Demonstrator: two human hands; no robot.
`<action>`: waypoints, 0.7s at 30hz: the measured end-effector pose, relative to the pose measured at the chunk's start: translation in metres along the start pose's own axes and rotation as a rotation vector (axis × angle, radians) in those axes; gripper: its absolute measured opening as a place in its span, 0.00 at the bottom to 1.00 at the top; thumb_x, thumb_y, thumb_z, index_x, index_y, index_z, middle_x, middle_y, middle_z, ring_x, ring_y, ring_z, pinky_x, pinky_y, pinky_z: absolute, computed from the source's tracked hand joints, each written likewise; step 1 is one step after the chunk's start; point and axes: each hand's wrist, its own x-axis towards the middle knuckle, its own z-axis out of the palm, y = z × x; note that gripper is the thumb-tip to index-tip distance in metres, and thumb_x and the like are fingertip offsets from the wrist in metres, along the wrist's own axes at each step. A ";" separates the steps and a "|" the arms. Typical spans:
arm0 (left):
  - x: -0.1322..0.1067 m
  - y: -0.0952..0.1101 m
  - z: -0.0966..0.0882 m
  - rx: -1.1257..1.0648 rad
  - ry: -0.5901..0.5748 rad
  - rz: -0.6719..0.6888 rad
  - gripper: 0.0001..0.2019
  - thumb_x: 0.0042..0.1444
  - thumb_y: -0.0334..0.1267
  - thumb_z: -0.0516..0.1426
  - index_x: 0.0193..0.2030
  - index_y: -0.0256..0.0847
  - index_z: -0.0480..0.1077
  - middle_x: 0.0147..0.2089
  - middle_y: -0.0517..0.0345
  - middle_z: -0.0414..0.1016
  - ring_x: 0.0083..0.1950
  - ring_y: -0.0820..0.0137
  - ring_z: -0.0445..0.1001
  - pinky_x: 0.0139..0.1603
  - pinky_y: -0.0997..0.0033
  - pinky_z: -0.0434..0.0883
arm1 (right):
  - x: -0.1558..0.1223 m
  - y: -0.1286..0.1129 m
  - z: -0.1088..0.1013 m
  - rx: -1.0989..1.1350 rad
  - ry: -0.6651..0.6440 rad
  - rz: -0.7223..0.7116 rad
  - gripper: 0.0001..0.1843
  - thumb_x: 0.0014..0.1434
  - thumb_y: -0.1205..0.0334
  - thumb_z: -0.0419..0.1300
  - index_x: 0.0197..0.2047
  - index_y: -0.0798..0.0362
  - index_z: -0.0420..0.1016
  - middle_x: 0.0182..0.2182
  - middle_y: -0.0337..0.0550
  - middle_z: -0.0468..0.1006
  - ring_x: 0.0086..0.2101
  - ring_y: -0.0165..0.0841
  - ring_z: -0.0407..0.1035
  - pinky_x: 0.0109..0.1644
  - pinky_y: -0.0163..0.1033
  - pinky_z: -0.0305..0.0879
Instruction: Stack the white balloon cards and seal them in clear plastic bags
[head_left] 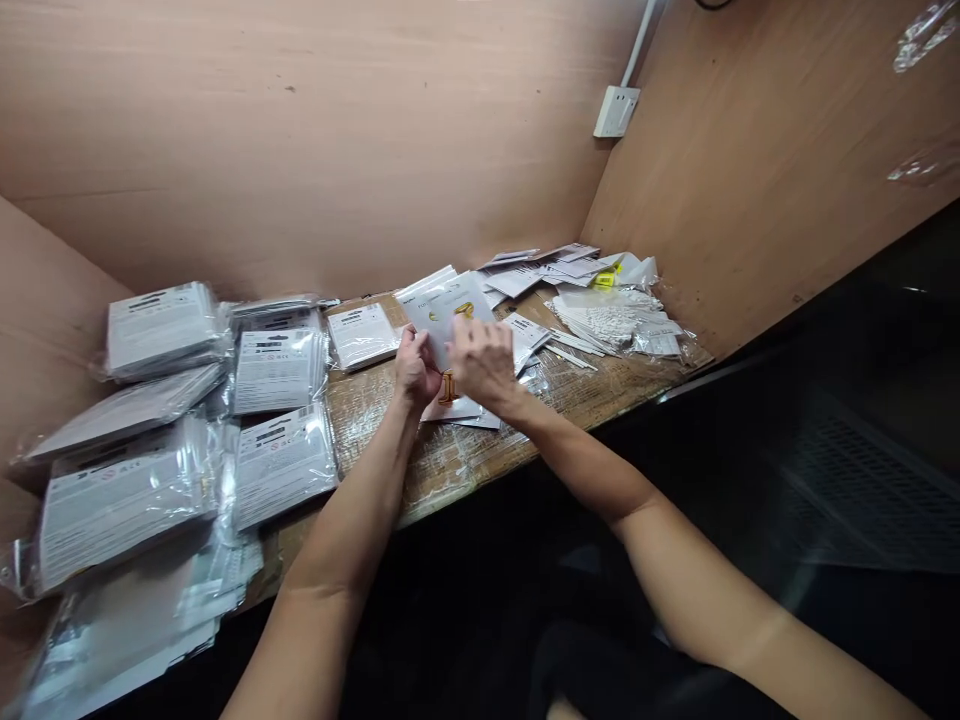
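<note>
A white printed card (439, 302) with golden shapes on it is up in front of me over the bench. My left hand (418, 370) is closed on its lower left edge, thumb on top. My right hand (482, 358) is curled shut in front of the card's right part, its knuckles toward me, and whatever its fingers grip is hidden. Just beneath the hands lies another card (451, 408) with a golden figure. A small stack of wrapped cards (363, 335) sits left of my left hand.
Bagged card packs (281, 465) are piled at the left. At the right are white sticks (600, 318) by a clear bag with a yellow label (606, 276), and loose cards (517, 278) behind. Wooden walls enclose the bench (442, 470); a socket box (616, 111) is on the wall.
</note>
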 end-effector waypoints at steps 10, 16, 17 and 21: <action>0.029 0.055 -0.050 -0.025 0.325 -0.125 0.15 0.76 0.38 0.55 0.63 0.38 0.73 0.57 0.51 0.87 0.67 0.59 0.81 0.63 0.58 0.83 | -0.004 0.041 0.037 0.133 -0.237 0.086 0.37 0.72 0.37 0.61 0.71 0.57 0.72 0.61 0.65 0.73 0.61 0.62 0.66 0.68 0.69 0.64; 0.025 0.077 -0.075 0.033 0.088 -0.188 0.16 0.69 0.42 0.62 0.59 0.40 0.75 0.58 0.50 0.87 0.69 0.53 0.80 0.68 0.50 0.82 | 0.024 0.072 0.053 0.047 -0.586 0.046 0.42 0.52 0.40 0.78 0.61 0.56 0.76 0.61 0.64 0.70 0.62 0.64 0.64 0.67 0.73 0.64; 0.022 0.075 -0.072 0.029 0.091 -0.223 0.16 0.66 0.39 0.63 0.59 0.40 0.76 0.57 0.49 0.87 0.67 0.52 0.82 0.67 0.47 0.83 | 0.028 0.074 0.055 0.054 -0.583 0.051 0.40 0.53 0.42 0.77 0.60 0.56 0.76 0.60 0.62 0.70 0.62 0.63 0.64 0.67 0.72 0.65; 0.017 0.063 -0.061 0.155 0.142 -0.424 0.20 0.54 0.30 0.68 0.55 0.35 0.79 0.45 0.44 0.89 0.57 0.44 0.88 0.62 0.41 0.86 | 0.038 0.083 0.057 0.044 -0.572 0.097 0.47 0.50 0.40 0.79 0.66 0.54 0.73 0.62 0.64 0.69 0.65 0.66 0.63 0.70 0.76 0.61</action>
